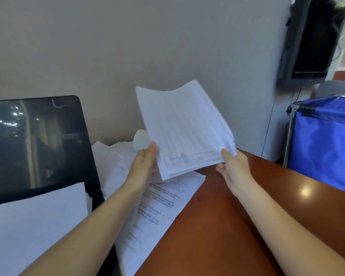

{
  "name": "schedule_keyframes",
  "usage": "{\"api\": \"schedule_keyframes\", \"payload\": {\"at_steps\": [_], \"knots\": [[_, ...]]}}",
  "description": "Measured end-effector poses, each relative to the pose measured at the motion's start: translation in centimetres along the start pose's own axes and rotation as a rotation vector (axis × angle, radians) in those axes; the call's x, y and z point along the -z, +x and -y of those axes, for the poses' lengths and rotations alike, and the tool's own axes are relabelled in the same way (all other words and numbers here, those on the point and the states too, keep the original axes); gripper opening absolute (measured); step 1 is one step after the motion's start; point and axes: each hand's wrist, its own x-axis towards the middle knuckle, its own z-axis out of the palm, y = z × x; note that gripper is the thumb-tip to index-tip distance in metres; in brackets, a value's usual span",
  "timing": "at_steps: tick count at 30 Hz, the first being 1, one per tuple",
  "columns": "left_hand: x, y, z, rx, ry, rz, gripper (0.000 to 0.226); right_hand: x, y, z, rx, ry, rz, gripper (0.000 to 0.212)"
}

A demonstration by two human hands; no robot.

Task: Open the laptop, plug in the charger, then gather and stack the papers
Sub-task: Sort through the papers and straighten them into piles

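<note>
The laptop [38, 144] is open, so paper gathering is judged to be in hand. A bundle of papers [187, 126] is held above the bench [237, 216], its near corners pinched by the fingers of the left hand [145, 162] and right hand [235, 168]. Next, the loose sheets [157, 206] below must be added.

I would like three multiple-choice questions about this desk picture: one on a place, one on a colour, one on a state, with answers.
1. From the held paper stack, the laptop stands: A right; B left; C underneath.
2. The fabric cart is: A red; B green; C blue.
3. The paper stack is: A lifted in both hands; B flat on the table; C folded.
Answers: B, its dark screen fills the left side; C, blue cloth shows at right; A, the left hand and right hand grip its lower corners.
</note>
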Motion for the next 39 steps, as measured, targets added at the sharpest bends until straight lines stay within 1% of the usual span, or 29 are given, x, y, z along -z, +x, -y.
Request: {"api": "schedule_keyframes", "payload": {"at_steps": [1, 2, 3, 4, 5, 6, 8, 9, 10, 12, 13, 17, 21, 24, 27, 30, 32, 34, 35, 37, 39], "knots": [[0.2, 0.0, -0.3, 0.014, -0.121, -0.014, 0.041, -0.1, -0.2, -0.2, -0.009, -0.072, 0.066, 0.021], [0.5, 0.0, -0.3, 0.009, -0.177, -0.035, 0.033, -0.1, -0.5, -0.3, -0.014, -0.145, 0.137, 0.020], [0.9, 0.2, -0.2, -0.015, -0.177, -0.067, 0.027, -0.2, -0.7, -0.5, -0.018, -0.219, 0.216, 0.019], [1.4, 0.4, 0.0, -0.041, -0.129, -0.101, 0.025, -0.1, -0.8, -0.8, -0.018, -0.302, 0.296, 0.017], [1.9, 0.8, 0.5, -0.063, -0.049, -0.129, 0.029, -0.2, -1.0, -1.1, -0.003, -0.420, 0.358, 0.015], [2.2, 1.0, 0.8, -0.079, 0.042, -0.154, 0.034, -0.1, -0.7, -1.6, 0.044, -0.586, 0.384, 0.011], [2.7, 1.4, 0.9, -0.085, 0.206, -0.216, 0.039, 0.1, 0.5, -2.8, 0.186, -0.924, 0.347, 0.005], [2.8, 1.5, 0.8, -0.101, 0.272, -0.252, 0.041, 0.2, 1.4, -3.3, 0.244, -1.038, 0.302, 0.009], [2.9, 1.6, 0.8, -0.126, 0.321, -0.277, 0.040, 0.2, 2.3, -3.6, 0.280, -1.119, 0.241, 0.018], [3.0, 1.7, 0.9, -0.186, 0.373, -0.304, 0.035, 0.1, 4.0, -3.6, 0.276, -1.213, 0.107, 0.035], [2.9, 1.7, 0.9, -0.204, 0.383, -0.307, 0.033, -0.1, 5.0, -3.6, 0.265, -1.258, 0.058, 0.039], [2.6, 1.9, 1.1, -0.233, 0.362, -0.295, 0.032, -0.7, 9.0, -3.9, 0.225, -1.428, -0.003, 0.047], [2.5, 2.0, 1.2, -0.247, 0.321, -0.274, 0.035, -1.5, 12.4, -4.4, 0.176, -1.497, -0.053, 0.050], [2.4, 2.2, 1.3, -0.280, 0.323, -0.282, 0.035, -1.8, 14.6, -4.8, 0.113, -1.553, -0.100, 0.058], [2.6, 2.5, 1.6, -0.281, 0.324, -0.289, 0.034, -1.8, 16.4, -5.0, 0.052, -1.553, -0.149, 0.069], [2.7, 2.8, 1.8, -0.251, 0.317, -0.298, 0.033, -1.9, 17.4, -5.0, 0.048, -1.539, -0.183, 0.074], [2.7, 2.8, 1.8, -0.237, 0.311, -0.305, 0.032, -1.8, 17.6, -4.9, 0.061, -1.538, -0.187, 0.071], [2.7, 2.8, 1.9, -0.231, 0.309, -0.313, 0.032, -1.8, 18.0, -5.0, 0.114, -1.519, -0.164, 0.059], [2.6, 2.8, 1.9, -0.229, 0.308, -0.315, 0.031, -1.8, 18.2, -5.1, 0.158, -1.470, -0.128, 0.049], [2.7, 2.8, 1.9, -0.223, 0.316, -0.309, 0.031, -1.7, 18.6, -5.2, 0.233, -1.243, -0.052, 0.031], [2.8, 2.9, 2.0, -0.213, 0.323, -0.308, 0.032, -1.7, 18.3, -5.1, 0.247, -0.923, -0.051, 0.030]]}}
